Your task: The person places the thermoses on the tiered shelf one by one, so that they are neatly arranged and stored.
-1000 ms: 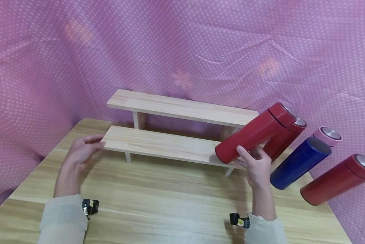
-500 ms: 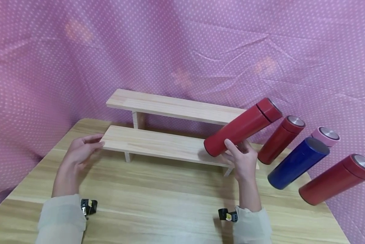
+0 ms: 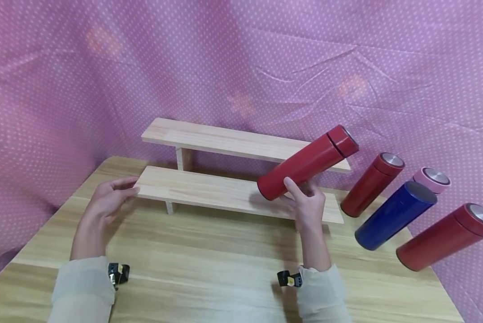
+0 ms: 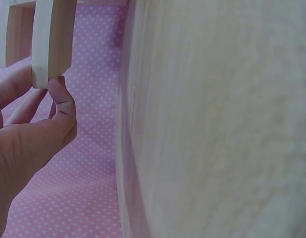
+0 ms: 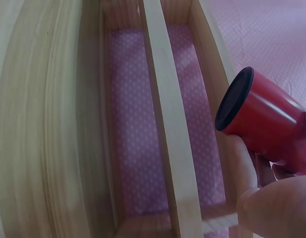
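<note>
A two-tier wooden shelf (image 3: 209, 188) stands on the table near the back cloth. My left hand (image 3: 106, 202) pinches the left end of its lower board; the left wrist view shows thumb and fingers on either side of the board end (image 4: 53, 44). In my right hand (image 3: 309, 208) is a red thermos (image 3: 302, 166), gripped round its lower part. The thermos leans with its lid up and to the right, over the right half of the lower board. Its dark base (image 5: 234, 99) faces the camera in the right wrist view, above the shelf boards (image 5: 168, 109).
At the right of the table stand a red thermos (image 3: 366, 186), a blue thermos (image 3: 392, 217), a pink thermos (image 3: 432, 180) mostly hidden behind the blue one, and another red thermos (image 3: 443, 237). Pink dotted cloth (image 3: 241, 67) hangs behind and along both sides of the wooden table (image 3: 209, 269).
My right hand has carried the red thermos leftward over the lower board, uncovering the red thermos behind it. My left hand has stayed at the board's end.
</note>
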Demonstrator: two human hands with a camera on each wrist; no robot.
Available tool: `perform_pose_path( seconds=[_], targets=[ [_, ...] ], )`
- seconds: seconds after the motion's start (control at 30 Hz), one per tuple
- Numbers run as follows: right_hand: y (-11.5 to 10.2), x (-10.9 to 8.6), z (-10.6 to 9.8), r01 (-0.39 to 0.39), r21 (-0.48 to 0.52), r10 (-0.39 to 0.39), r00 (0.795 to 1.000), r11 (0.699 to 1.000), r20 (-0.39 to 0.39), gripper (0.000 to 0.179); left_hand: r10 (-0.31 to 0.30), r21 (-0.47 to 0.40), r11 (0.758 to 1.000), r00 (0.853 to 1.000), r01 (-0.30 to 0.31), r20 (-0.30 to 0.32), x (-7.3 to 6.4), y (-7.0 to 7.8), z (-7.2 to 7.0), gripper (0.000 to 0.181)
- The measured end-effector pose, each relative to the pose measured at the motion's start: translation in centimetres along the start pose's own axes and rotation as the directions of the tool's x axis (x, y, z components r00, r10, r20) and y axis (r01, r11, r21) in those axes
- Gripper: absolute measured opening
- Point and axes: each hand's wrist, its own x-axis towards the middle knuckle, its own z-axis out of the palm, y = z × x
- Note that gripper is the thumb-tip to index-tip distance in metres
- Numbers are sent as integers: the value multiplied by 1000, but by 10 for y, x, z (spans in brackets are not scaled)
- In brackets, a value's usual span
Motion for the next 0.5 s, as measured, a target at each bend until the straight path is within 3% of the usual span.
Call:
perform_pose_path(
  seconds=[0.5],
  targets=[
    [4, 12, 30, 3, 59, -5, 1000, 998, 29, 45, 9, 43, 999, 1000, -9, -5, 1, 1, 0, 65]
  ],
)
